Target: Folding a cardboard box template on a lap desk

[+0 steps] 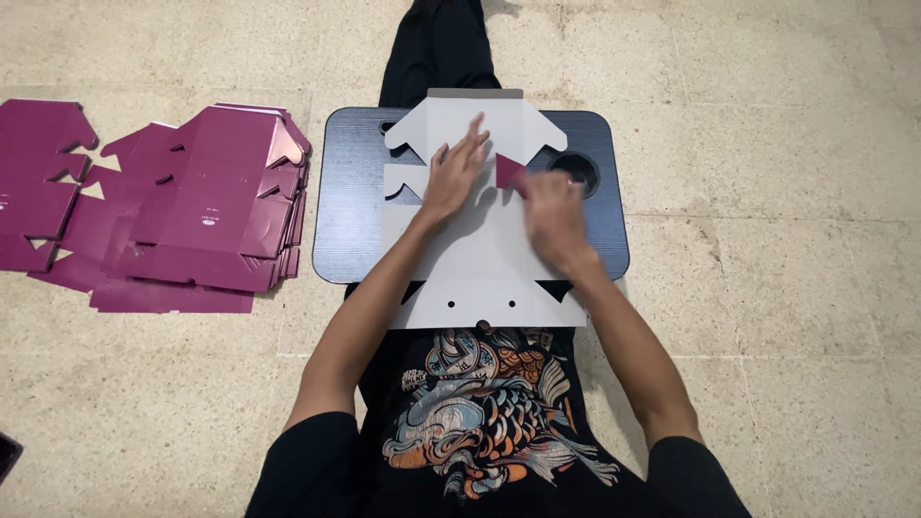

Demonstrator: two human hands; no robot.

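Note:
A flat die-cut cardboard box blank (484,259), white side up, lies across a dark lap tray (350,206) over my legs. My left hand (453,173) rests flat on the blank's upper middle, fingers spread. My right hand (552,216), blurred, sits on the blank just right of it, touching a small flap (508,171) folded over so its maroon side shows. Whether the right fingers pinch that flap I cannot tell.
A stack of flat maroon box blanks (206,206) lies on the stone floor left of the tray, with more blanks (38,177) spread further left. The tray has a round cup hole (576,168) at its right. A dark object's corner (5,453) shows at the left edge.

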